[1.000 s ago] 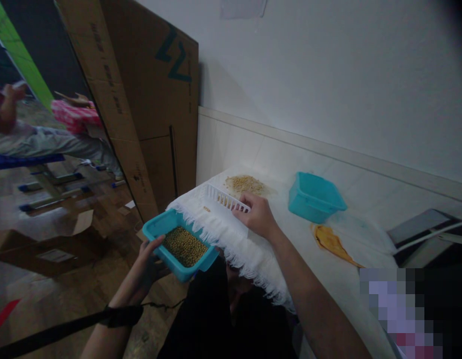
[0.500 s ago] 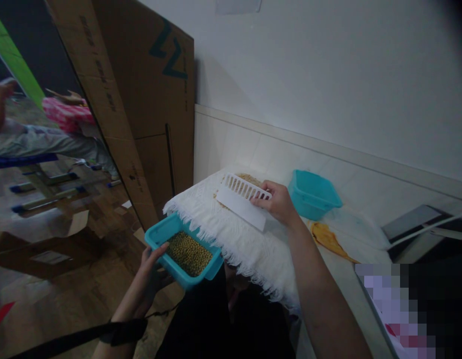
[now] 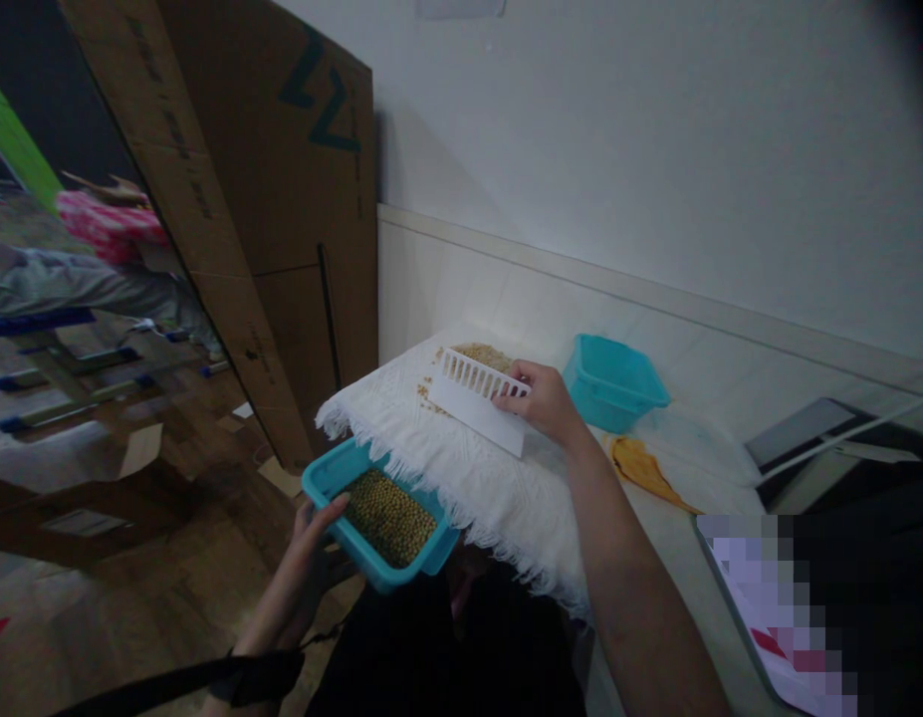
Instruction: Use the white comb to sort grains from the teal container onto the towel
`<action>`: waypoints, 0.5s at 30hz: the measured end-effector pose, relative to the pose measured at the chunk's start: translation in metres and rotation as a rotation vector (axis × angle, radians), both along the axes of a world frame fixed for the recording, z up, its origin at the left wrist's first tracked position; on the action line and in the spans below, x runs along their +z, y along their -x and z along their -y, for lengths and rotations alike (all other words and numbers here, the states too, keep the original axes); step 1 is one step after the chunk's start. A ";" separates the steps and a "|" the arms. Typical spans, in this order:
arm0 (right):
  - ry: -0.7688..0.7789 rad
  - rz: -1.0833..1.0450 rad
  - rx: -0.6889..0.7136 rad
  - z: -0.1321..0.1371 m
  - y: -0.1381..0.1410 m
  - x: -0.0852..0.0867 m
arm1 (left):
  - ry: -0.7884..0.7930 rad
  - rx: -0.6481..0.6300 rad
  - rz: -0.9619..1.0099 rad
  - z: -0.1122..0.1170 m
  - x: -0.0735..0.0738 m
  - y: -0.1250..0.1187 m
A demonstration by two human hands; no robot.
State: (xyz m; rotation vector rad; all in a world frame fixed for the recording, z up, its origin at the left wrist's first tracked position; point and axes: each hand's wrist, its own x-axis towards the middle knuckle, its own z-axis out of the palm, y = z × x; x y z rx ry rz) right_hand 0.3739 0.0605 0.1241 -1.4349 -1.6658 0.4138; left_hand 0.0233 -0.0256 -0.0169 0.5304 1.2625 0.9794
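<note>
My left hand point(image 3: 306, 556) grips the near-left corner of a teal tray point(image 3: 334, 476) filled with yellow-green beans point(image 3: 388, 515), held just under the fringed edge of a white cloth point(image 3: 461, 476) on the table. My right hand point(image 3: 545, 402) holds a white slotted plastic scraper point(image 3: 477, 400) upright on the cloth. Behind the scraper lies a small heap of loose beans point(image 3: 482, 354), with a few strays to its left.
A second, empty teal tray point(image 3: 614, 383) stands further back on the table near the wall. An orange-yellow rag point(image 3: 644, 470) lies to its right. Large cardboard sheets point(image 3: 282, 199) lean at the left. A tablet point(image 3: 805, 438) lies at the right.
My right hand has carried the scraper from the cloth's near edge back toward the bean heap. The tray in my left hand has shifted slightly right, closer under the cloth's fringe.
</note>
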 end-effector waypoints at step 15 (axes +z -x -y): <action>-0.005 0.011 0.001 0.002 0.004 0.002 | -0.001 0.003 0.008 -0.003 -0.003 0.004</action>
